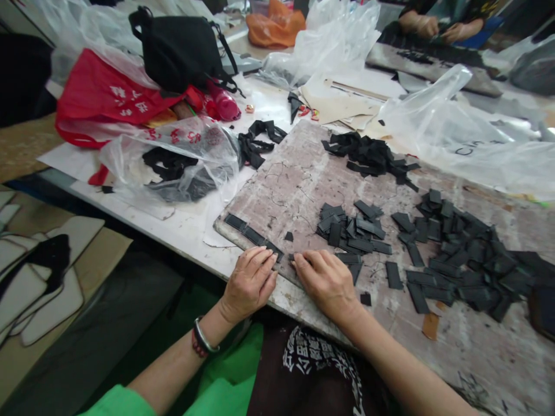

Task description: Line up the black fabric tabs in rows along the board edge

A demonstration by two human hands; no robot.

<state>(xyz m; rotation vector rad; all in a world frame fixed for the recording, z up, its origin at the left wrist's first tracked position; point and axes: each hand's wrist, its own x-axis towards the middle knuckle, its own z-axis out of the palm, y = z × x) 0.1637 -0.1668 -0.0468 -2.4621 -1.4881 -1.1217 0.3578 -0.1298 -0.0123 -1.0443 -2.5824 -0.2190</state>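
Both my hands rest at the near edge of a worn grey work board (pixel 299 179). My left hand (pixel 251 282) lies flat, fingers together, its tips on the end of a row of black rectangular strips (pixel 251 234) laid along the board's edge. My right hand (pixel 326 278) lies palm down beside it, fingertips touching a small black piece near that row. Just beyond my right hand sits a loose heap of black strips (pixel 351 226). A larger heap (pixel 463 254) spreads to the right, and another pile (pixel 368 155) lies farther back.
Left of the board lie a clear plastic bag of black scraps (pixel 173 164), a red bag (pixel 99 95) and a black bag (pixel 180 49). Big clear bags (pixel 455 127) sit at the right. Another person's hands (pixel 437 26) work at the far side. Foam cut-outs (pixel 39 277) lie below left.
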